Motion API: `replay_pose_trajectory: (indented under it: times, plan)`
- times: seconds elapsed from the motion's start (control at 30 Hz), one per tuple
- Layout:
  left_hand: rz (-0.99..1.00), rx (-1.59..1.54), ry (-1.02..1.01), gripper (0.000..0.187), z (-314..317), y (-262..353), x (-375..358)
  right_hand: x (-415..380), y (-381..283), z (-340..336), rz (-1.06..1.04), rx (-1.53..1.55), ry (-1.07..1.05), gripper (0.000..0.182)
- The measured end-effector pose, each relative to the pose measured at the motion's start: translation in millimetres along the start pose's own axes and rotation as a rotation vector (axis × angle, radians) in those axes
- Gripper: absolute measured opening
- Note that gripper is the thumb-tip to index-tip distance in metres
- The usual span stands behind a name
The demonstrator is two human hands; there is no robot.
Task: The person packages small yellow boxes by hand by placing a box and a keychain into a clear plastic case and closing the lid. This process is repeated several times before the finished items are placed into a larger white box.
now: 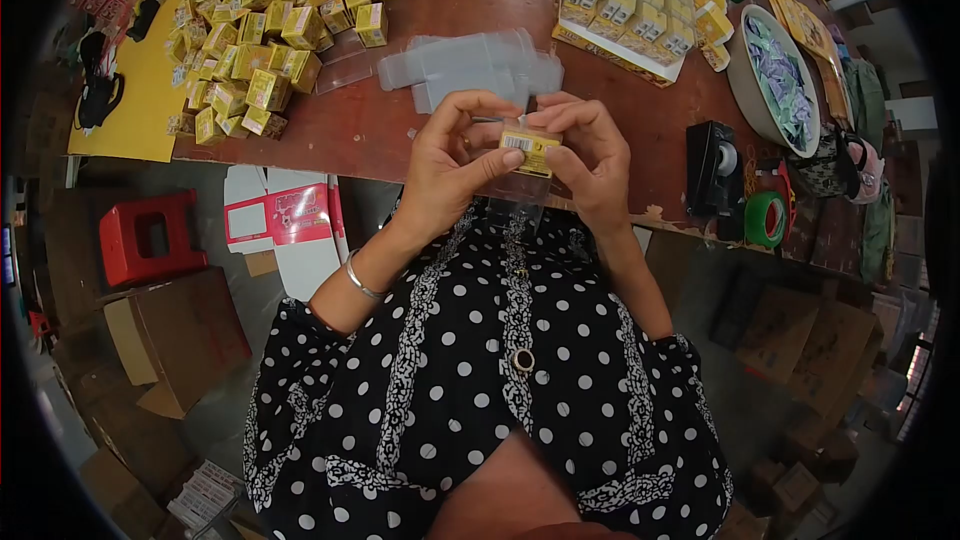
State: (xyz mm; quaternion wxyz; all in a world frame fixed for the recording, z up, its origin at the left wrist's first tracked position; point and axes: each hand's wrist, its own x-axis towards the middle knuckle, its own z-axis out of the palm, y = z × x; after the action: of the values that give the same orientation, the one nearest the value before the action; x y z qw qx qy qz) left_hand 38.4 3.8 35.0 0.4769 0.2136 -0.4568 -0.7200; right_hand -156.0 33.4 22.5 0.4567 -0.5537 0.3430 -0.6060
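Note:
Between my two hands, over the table's front edge, is a small yellow box (532, 151) with a barcode. My left hand (455, 152) pinches its left end with thumb and fingers. On the other end are the thumb and fingers of my right hand (588, 152). Clear plastic (520, 202) hangs below the box, close to my body. Just beyond my hands, a stack of clear plastic pieces (465, 65) lies on the red-brown table (350, 145).
Many small yellow boxes (250, 30) are heaped at the back left. A tray (660, 72) of yellow boxes stands back right. Further right are a bowl (740, 90) of wrapped packets, a tape dispenser (708, 168) and green tape (765, 218). A red stool (155, 240) is at left.

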Motion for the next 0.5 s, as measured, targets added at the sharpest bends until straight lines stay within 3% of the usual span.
replay_pose_trajectory:
  times: [0.13,0.2,0.37,0.5]
  plan:
    - [-0.003,0.182,-0.059,0.043,-0.4,0.4,-5.1,6.2,-7.8,-4.1,0.099,0.054,-0.062,0.019]
    - [0.028,0.275,-0.057,0.044,0.4,0.0,-6.7,9.6,-20.7,1.7,0.274,0.026,-0.046,0.018]
    - [-0.063,0.252,-0.033,0.044,3.0,4.4,-7.8,15.0,-24.6,1.3,0.259,-0.023,-0.028,0.010]
    - [-0.021,0.273,-0.038,0.046,4.2,2.2,-8.1,19.2,-24.6,-0.3,0.272,-0.073,0.008,0.004]
